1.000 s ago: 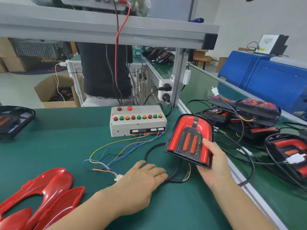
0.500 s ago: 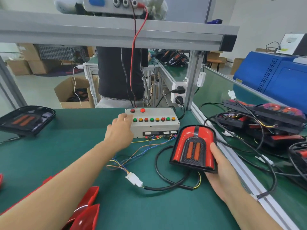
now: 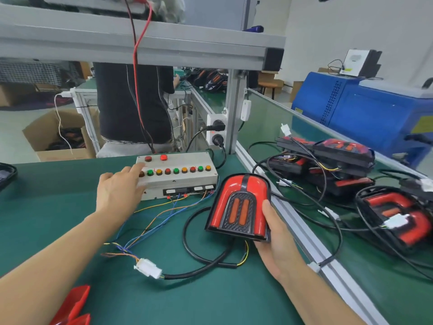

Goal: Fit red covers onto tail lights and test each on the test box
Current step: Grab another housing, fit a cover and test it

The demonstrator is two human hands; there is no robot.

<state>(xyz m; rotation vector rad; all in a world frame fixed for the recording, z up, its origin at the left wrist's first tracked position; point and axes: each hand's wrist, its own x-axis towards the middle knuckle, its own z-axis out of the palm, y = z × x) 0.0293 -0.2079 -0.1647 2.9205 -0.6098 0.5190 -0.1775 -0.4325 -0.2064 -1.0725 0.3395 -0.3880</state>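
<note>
Bare green mat (image 3: 58, 207) left of test box (image 3: 178, 177): open room for hand. Left hand (image 3: 119, 191) on box's left end. Loose coloured wires (image 3: 152, 219) spread over mat in front of box. Black cable (image 3: 199, 261) loops beside white plug (image 3: 148, 268), crossing middle of mat. Right hand (image 3: 278, 245) holds tail light (image 3: 241, 207) tilted up near aluminium rail (image 3: 302, 233). Beyond rail, heap of lights (image 3: 328, 170) and tangled cables. Overhead beam (image 3: 140, 48) limits reach above box. Red covers (image 3: 72, 308) at near left edge.
</note>
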